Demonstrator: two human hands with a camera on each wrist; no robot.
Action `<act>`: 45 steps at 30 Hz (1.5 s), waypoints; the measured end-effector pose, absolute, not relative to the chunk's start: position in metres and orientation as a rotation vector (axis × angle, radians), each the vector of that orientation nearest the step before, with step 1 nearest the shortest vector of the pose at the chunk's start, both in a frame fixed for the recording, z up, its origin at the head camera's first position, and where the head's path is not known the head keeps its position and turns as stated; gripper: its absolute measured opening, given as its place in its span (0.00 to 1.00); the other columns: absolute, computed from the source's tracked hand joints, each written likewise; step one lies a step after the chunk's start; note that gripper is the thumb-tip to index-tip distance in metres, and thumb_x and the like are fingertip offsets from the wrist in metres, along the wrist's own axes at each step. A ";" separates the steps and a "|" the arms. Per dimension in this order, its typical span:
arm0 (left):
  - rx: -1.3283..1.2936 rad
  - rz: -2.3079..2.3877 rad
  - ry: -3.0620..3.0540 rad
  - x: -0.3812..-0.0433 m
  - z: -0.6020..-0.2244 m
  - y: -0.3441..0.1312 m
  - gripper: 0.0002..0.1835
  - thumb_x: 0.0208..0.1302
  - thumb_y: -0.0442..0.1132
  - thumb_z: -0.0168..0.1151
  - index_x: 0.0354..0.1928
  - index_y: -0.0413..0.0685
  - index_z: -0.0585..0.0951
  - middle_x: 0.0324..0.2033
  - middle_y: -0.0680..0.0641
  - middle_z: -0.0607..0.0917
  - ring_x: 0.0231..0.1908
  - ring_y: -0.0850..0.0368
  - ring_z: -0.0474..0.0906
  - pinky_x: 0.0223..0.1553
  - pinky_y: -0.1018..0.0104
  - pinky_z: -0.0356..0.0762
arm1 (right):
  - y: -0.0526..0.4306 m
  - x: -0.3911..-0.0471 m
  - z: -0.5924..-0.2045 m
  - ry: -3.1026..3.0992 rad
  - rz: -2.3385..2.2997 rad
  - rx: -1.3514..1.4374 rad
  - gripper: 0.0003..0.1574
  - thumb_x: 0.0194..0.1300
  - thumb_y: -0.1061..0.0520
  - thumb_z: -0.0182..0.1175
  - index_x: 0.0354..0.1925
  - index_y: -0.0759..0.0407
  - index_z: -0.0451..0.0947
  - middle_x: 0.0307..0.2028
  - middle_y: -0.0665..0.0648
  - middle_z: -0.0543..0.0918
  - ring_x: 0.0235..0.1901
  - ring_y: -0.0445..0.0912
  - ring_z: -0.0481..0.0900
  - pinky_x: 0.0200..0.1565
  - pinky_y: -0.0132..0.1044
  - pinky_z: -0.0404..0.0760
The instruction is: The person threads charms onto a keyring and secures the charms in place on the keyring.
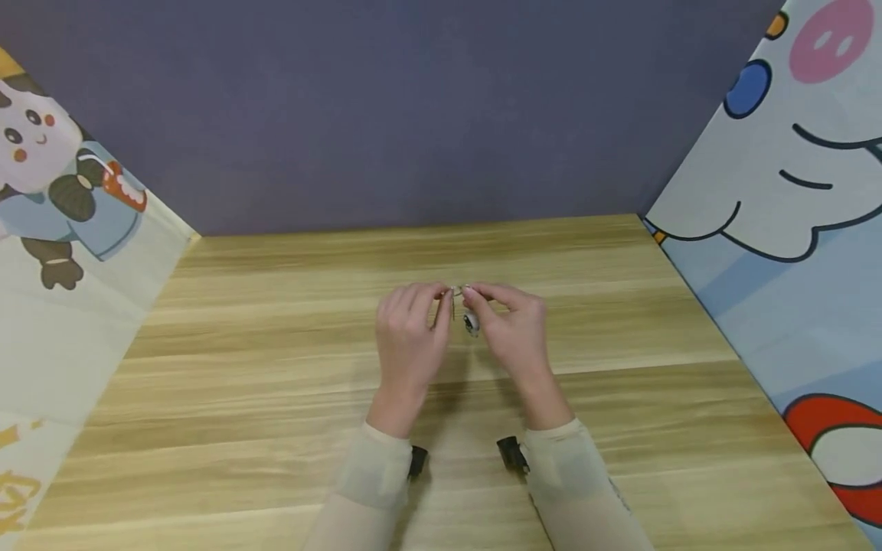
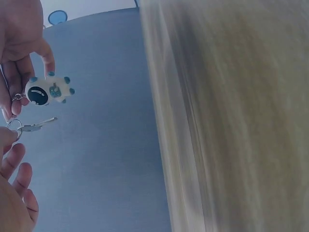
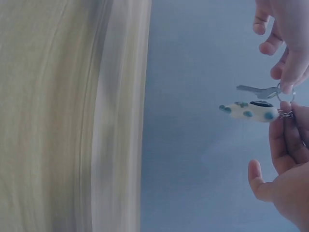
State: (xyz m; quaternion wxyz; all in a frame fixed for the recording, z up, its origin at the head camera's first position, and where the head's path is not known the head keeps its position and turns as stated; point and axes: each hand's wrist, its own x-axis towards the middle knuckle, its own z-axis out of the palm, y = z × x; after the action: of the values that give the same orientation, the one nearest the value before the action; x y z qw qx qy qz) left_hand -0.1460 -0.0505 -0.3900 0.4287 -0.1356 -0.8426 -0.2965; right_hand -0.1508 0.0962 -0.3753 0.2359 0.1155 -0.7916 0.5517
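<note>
Pinching above the middle of the table: left hand on the ring, right hand at the chain, both closed at fingertips only. Charm, hanging right, could drop if right pinch slips; key, left, if ring spreads. Count: one table, two hands, one charm, one key, one ring, one chain.

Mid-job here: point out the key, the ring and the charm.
Key [image 3: 261, 92]: right wrist view, where blade meets head.
Ring [image 3: 294, 96]: right wrist view, on its bare side.
Charm [image 2: 55, 90]: left wrist view, on its teal front patch.
</note>
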 end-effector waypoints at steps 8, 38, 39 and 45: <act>-0.307 -0.729 -2.105 -0.146 -0.388 -0.053 0.06 0.72 0.39 0.70 0.37 0.45 0.89 0.33 0.47 0.93 0.34 0.50 0.88 0.38 0.55 0.80 | 0.095 -0.153 -0.375 -2.164 1.380 0.420 0.06 0.67 0.62 0.74 0.39 0.66 0.92 0.32 0.62 0.93 0.35 0.54 0.92 0.44 0.48 0.89; -0.197 -0.739 -2.043 -0.149 -0.387 -0.051 0.08 0.72 0.38 0.69 0.34 0.43 0.87 0.30 0.45 0.92 0.32 0.49 0.89 0.35 0.54 0.80 | 0.091 -0.155 -0.370 -2.168 1.408 0.481 0.08 0.70 0.59 0.72 0.41 0.64 0.93 0.34 0.61 0.94 0.34 0.52 0.92 0.44 0.51 0.90; -0.193 -0.742 -2.041 -0.149 -0.387 -0.051 0.08 0.72 0.37 0.69 0.34 0.42 0.87 0.29 0.45 0.92 0.32 0.49 0.88 0.35 0.55 0.79 | 0.091 -0.155 -0.369 -2.170 1.407 0.482 0.08 0.70 0.59 0.72 0.40 0.64 0.93 0.34 0.61 0.94 0.34 0.52 0.92 0.44 0.50 0.90; -0.185 -0.765 -2.029 -0.150 -0.387 -0.049 0.06 0.70 0.35 0.71 0.34 0.42 0.87 0.29 0.46 0.92 0.27 0.50 0.84 0.32 0.56 0.77 | 0.093 -0.155 -0.368 -2.156 1.405 0.490 0.08 0.69 0.59 0.73 0.40 0.65 0.93 0.34 0.62 0.94 0.34 0.53 0.92 0.43 0.52 0.90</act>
State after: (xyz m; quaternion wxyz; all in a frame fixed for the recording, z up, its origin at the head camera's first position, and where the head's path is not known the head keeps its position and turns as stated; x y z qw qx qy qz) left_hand -0.1502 -0.0489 -0.3869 0.4640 -0.0751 -0.8258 -0.3115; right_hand -0.1546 0.0927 -0.3684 0.2579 0.1808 -0.7952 0.5181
